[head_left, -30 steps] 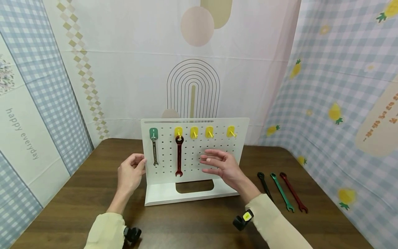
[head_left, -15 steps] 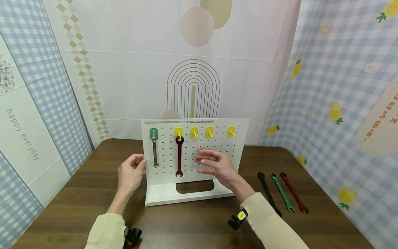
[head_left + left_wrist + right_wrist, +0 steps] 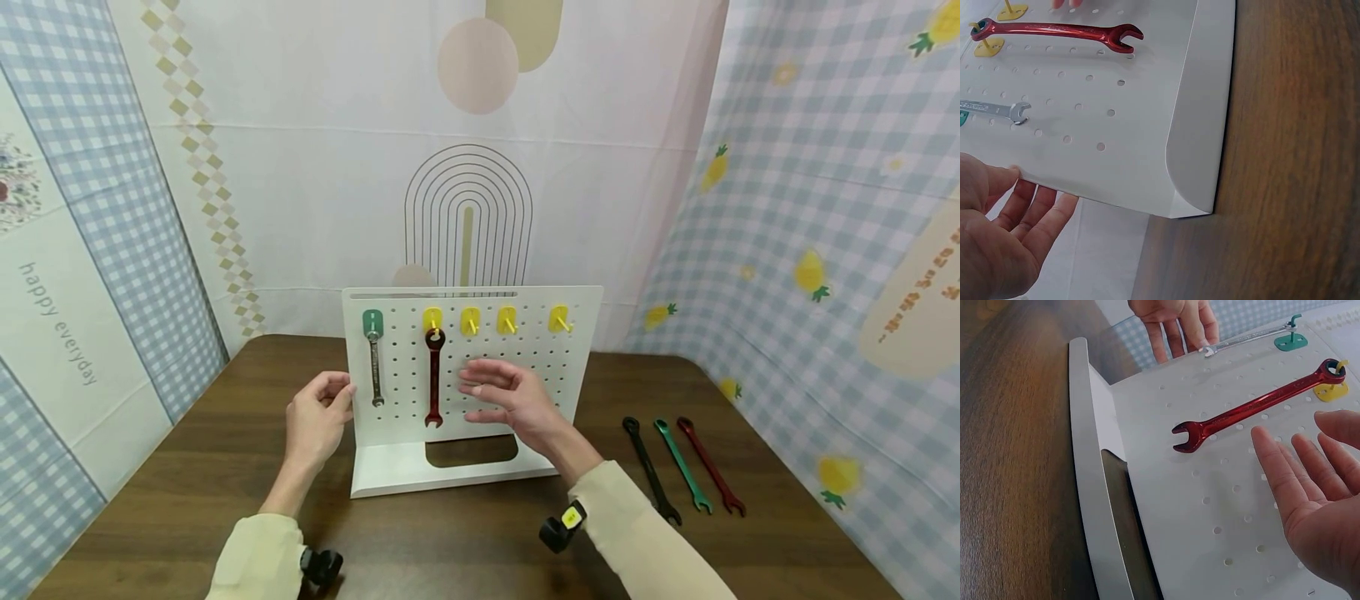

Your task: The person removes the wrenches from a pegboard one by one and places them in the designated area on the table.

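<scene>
A white pegboard stand (image 3: 487,342) stands upright on the brown table. My left hand (image 3: 318,421) pinches its left side edge; the left wrist view has the thumb at the front and the fingers (image 3: 1047,219) behind. From a yellow hook (image 3: 432,317) hangs a dark red combination wrench (image 3: 434,379). A smaller silver wrench (image 3: 376,367) hangs on the green hook (image 3: 372,322) to its left. My right hand (image 3: 521,408) holds nothing, its fingers extended before the board, just right of the red wrench; the right wrist view shows a gap between them.
Three more yellow hooks, one at the far right (image 3: 559,318), carry nothing. On the table right of the board lie a black wrench (image 3: 651,469), a green wrench (image 3: 682,463) and another red wrench (image 3: 710,465). Printed cloth (image 3: 300,167) hangs behind and at both sides.
My right hand has moved left across the front of the board, toward the hanging red wrench. My left hand has stayed at the board's edge.
</scene>
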Tool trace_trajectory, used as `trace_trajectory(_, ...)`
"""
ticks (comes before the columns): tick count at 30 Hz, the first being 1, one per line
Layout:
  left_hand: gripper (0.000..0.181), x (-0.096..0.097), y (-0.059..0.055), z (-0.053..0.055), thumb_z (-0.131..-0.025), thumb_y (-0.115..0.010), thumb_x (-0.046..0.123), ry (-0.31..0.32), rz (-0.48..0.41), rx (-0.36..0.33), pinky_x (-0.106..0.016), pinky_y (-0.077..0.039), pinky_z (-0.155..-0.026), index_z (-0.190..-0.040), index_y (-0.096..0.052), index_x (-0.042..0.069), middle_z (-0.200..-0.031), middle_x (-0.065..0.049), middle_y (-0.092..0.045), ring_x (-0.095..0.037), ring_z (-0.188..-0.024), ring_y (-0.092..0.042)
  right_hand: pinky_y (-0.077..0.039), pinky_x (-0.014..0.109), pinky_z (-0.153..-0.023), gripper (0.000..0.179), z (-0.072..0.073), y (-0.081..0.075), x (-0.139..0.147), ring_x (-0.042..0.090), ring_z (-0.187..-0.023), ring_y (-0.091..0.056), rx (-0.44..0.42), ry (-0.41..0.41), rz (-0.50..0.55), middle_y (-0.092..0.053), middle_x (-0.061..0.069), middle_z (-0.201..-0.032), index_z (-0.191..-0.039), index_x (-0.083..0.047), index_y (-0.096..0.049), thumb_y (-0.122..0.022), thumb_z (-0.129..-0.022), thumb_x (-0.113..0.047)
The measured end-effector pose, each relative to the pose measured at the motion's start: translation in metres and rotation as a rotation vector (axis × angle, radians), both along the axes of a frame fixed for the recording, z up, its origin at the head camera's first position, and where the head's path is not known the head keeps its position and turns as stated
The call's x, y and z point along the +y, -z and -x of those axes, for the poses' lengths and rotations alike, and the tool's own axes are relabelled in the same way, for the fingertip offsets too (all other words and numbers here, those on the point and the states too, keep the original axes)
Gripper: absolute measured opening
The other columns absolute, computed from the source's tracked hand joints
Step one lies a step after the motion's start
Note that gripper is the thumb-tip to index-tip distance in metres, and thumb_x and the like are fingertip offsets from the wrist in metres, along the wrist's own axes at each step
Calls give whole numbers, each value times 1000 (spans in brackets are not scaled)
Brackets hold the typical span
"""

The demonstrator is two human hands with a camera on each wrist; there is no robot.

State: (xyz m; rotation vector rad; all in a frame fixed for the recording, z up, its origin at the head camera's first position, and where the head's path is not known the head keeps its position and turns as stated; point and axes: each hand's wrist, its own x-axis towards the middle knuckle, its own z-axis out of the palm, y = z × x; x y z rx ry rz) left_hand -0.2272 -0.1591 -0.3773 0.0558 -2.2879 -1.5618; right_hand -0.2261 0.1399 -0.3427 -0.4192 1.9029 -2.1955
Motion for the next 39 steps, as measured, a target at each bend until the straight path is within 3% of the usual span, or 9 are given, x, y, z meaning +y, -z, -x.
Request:
trace_trajectory(17, 17, -2, 3, 0, -106, -64, 12, 0, -21, 8, -16, -61, -72, -119, -71, 3, -110, -20, -72, -31, -99, -72, -65, 49, -92, 54, 6, 0, -18, 42, -142, -55, 19, -51, -42, -55, 21, -155, -154, -4, -48, -64, -102, -1)
trace_trajectory(25, 17, -1, 2, 1, -106, -63, 12, 2, -18, 17, -13, -59, -71, -118, -71, 3, -109, -19, -72, -28, -96, -71, -64, 51, -92, 51, 10, -2, -27, 35, -137, -61, 31, -61, -48, -58, 21, -152, -151, -2, -51, -65, -101, 0)
trace_trajectory(30, 17, 0, 2, 2, -105, -65, 11, 2, -19, 23, -21, -64, -74, -117, -71, 2, -108, -19, -73, -21, -92, -71, -65, 50, -92, 49, 12, -1, -30, 24, -126, -66, 22, -52, -41, -59, 21, -150, -149, -1, -54, -64, -100, 3)
trace_trajectory(34, 17, 0, 4, 2, -105, -65, 12, 3, -21, 17, -29, -66, -78, -118, -71, 3, -109, -19, -73, -23, -93, -72, -64, 50, -92, 49, 14, 0, -31, 22, -125, -66, 22, -51, -40, -59, 21, -149, -148, -1, -55, -65, -100, 3)
trace_trajectory(39, 17, 0, 5, 3, -106, -64, 12, 3, -16, 12, -20, -63, -74, -118, -71, 4, -109, -18, -72, -27, -96, -72, -63, 52, -95, 47, 15, 1, -33, 23, -124, -66, 18, -56, -41, -60, 22, -147, -146, 2, -56, -65, -100, 3)
